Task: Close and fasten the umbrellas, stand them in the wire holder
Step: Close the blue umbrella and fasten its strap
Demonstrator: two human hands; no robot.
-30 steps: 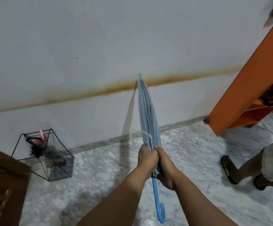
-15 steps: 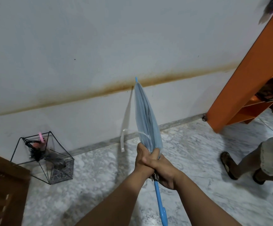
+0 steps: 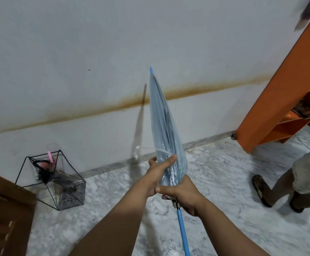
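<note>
While I am looking down, I am holding one blue umbrella (image 3: 164, 130) with two hands, its tip pointing up at the wall. My left hand (image 3: 157, 175) is wrapping its fingers around the folded see-through cover. My right hand (image 3: 184, 195) is squeezing tight lower down, above the blue pole. One wire holder (image 3: 53, 180) is sitting on the floor to my left, well apart, with two umbrellas inside.

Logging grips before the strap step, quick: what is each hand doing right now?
Left hand: closed around the folded clear blue plastic umbrella canopy.
Right hand: closed on the same umbrella's lower canopy end, above its blue shaft.
</note>
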